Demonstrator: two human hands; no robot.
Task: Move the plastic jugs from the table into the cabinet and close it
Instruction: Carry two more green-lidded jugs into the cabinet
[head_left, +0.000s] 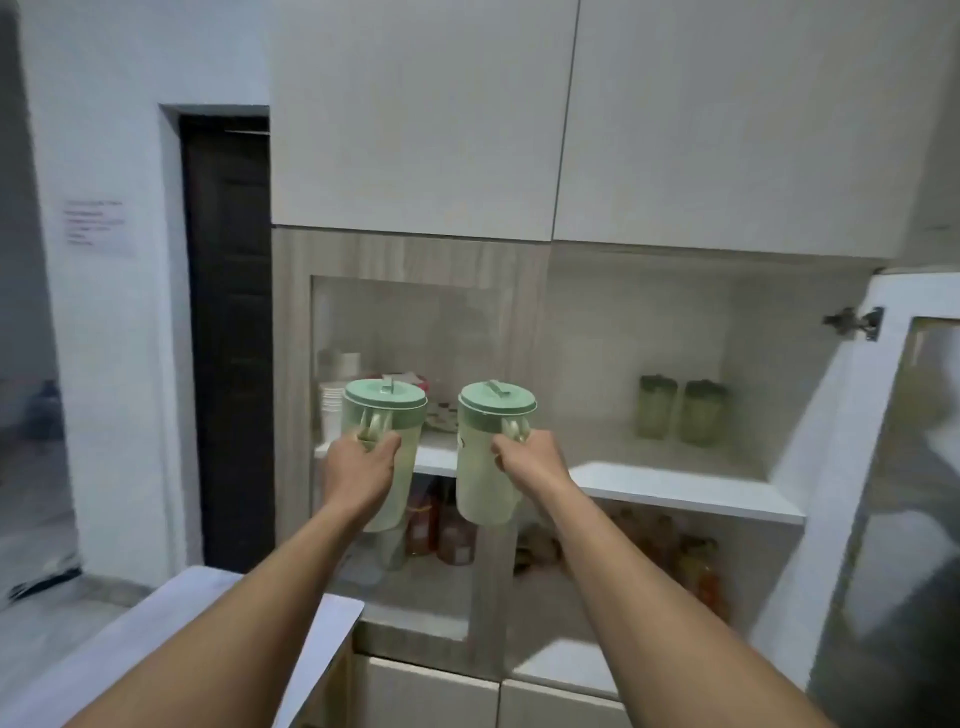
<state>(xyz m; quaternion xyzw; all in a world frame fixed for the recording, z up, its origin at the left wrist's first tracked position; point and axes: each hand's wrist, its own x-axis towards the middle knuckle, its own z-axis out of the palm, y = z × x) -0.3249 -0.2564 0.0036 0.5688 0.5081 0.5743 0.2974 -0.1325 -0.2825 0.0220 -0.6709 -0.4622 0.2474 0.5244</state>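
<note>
We hold two pale green plastic jugs up in front of an open cabinet (675, 291), one in each hand, both arms stretched forward. Our left hand (361, 467) has its fingers wrapped tight around the handle of the left jug (383, 415), which hangs upright before the closed glass-fronted left door (405, 364). Our right hand (524, 460) is clenched likewise on the handle of the right jug (485, 467), upright and just beside the first, at the edge of the open compartment. Both jugs wear mint-green lids and are clear of the white shelf (691, 486). Farther back on that shelf, to the right, stand two green jars (680, 413) side by side. The right door (893, 467) is swung open toward us, its hinge (854, 322) showing. Bottles and jars crowd the level below, blurred. A white tabletop corner (171, 623) sits at lower left.
</note>
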